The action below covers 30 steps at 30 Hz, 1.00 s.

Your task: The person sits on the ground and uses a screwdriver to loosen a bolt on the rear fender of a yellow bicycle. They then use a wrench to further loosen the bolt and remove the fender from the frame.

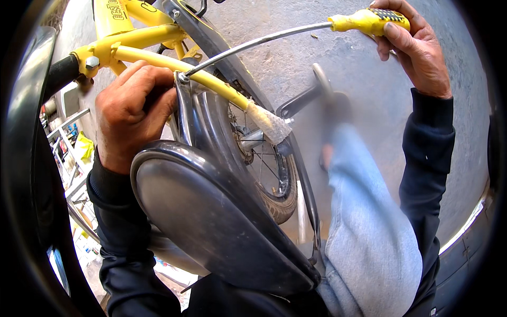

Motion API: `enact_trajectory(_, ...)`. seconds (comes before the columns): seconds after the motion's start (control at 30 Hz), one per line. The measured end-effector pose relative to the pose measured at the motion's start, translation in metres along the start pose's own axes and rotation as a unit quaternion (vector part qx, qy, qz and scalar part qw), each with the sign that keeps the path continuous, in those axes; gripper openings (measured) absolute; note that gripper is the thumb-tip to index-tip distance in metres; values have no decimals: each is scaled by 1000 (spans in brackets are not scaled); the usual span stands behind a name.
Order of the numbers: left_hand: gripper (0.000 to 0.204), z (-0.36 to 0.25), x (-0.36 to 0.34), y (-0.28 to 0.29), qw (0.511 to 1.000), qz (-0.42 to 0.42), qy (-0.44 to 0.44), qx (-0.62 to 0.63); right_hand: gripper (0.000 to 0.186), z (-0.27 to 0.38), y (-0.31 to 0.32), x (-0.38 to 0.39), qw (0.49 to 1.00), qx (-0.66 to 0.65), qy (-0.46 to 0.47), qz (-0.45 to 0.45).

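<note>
Two hands, well apart: my right hand (420, 50) is wrapped round a yellow-handled screwdriver (364, 22), tip at the screw (183, 77) atop a black strut (185, 113). My left hand (132, 108) curls beside it; can't tell if it's pinching anything. Tilt that driver and it'll probably slip, scratching the yellow tube (211, 84). Grey floor (380, 68) around the bike (195, 216), clutter (82, 148) past its left edge.

A yellow-handled screwdriver (353, 22) was held aslant, its tip set at the screw (183, 77) atop a black metal strut (184, 108).
</note>
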<state>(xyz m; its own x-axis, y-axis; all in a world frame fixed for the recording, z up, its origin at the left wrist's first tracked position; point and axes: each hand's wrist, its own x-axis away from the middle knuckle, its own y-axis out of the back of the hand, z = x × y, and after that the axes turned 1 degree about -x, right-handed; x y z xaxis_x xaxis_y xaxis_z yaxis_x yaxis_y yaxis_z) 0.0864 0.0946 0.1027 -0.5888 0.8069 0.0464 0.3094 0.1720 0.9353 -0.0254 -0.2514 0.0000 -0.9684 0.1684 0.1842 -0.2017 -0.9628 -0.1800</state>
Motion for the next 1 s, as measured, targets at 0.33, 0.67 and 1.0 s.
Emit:
enact_trajectory(0.33, 13, -1, 1, -1, 1000, -2, 0, -3, 36, -1, 2, -4, 1000, 8, 8, 6)
enact_trajectory(0.67, 14, 1, -2, -1, 1000, 5, -21, 4, 30, -3, 9, -12, 991, -47, -109, 66)
enact_trajectory(1.0, 14, 3, 0, -1, 1000, 4, -21, 7, 38, -9, 0, -8, 992, -87, -76, 47)
